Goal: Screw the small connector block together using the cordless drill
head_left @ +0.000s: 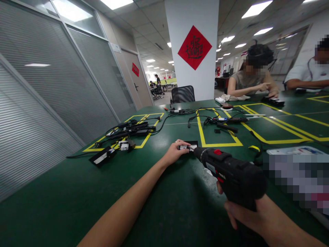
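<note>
My right hand is wrapped round the handle of a black cordless drill with red buttons. The drill points forward and left, its tip at a small black part with a white strip on the green table. My left hand grips this part from its left side, with the fingertips on top and the thumb near the drill's tip. The drill's chuck hides the part's right end, so I cannot tell whether the bit touches it.
Left of my hands lie a heap of black cables and adapters, a black piece with a white label and a white block. Yellow tape marks the table. A blurred box stands right. Two people sit across, far right.
</note>
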The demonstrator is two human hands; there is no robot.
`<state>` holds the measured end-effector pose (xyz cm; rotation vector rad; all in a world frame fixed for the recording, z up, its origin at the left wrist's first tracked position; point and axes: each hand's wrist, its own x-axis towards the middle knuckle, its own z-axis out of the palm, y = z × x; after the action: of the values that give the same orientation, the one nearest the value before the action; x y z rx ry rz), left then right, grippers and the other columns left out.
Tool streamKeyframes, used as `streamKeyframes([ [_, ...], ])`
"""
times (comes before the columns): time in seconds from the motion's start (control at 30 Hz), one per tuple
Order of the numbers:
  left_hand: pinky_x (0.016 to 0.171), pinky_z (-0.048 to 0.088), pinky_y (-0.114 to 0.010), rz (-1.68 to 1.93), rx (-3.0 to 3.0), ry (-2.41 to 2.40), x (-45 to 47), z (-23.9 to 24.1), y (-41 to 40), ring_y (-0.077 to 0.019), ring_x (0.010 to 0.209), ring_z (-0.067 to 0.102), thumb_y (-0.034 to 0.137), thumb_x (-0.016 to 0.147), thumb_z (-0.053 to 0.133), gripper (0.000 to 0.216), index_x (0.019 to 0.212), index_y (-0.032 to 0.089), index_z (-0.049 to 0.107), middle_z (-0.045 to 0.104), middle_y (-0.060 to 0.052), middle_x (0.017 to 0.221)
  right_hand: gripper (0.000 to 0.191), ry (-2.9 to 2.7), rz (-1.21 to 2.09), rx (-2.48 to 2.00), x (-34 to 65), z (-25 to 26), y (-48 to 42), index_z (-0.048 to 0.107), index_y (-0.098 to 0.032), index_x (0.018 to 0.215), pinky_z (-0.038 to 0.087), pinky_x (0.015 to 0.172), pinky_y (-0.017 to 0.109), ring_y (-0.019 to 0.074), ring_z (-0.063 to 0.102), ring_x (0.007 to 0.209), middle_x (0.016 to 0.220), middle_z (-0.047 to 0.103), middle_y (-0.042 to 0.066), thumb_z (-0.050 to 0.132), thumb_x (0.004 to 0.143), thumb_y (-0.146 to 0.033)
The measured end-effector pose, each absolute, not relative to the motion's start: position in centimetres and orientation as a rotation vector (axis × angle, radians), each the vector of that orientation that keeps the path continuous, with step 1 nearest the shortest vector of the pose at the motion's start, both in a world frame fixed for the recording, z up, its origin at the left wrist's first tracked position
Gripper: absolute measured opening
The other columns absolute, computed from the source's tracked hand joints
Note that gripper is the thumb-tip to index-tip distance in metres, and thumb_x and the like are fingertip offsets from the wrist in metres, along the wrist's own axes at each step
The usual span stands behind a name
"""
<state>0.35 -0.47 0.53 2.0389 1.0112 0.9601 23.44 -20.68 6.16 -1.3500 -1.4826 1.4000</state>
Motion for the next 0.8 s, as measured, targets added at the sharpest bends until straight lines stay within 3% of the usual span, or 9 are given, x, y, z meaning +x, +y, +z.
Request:
streamKeyframes([
  [0.3,0.077,0.041,-0.030,0.947,2.052,1.047,0.3,0.5,-0.5,-0.0182,0.088,0.053,0.034,0.076,0.059,0.028,0.099,0.021,0.067,0.057,-0.005,0.097,0.038,-1.495,1.366,-1.428,23.5,7.1,-20.9,0.054,-0.019,0.092,0.045,0.055,0.027,0.0150,0.056,0.056,0.059,0.057,-0.002,0.059,0.069,-0.050],
  [0.8,0.081,0.040,-0.029,0.960,2.027,1.018,0.3,0.4,-0.5,-0.0183,0.091,0.053,0.034,0.076,0.060,0.028,0.099,0.019,0.067,0.056,-0.005,0.100,0.034,-1.446,1.368,-1.446,23.2,7.3,-21.1,0.054,-0.020,0.089,0.045,0.055,0.026,0.0151,0.055,0.056,0.060,0.056,-0.002,0.059,0.068,-0.047],
])
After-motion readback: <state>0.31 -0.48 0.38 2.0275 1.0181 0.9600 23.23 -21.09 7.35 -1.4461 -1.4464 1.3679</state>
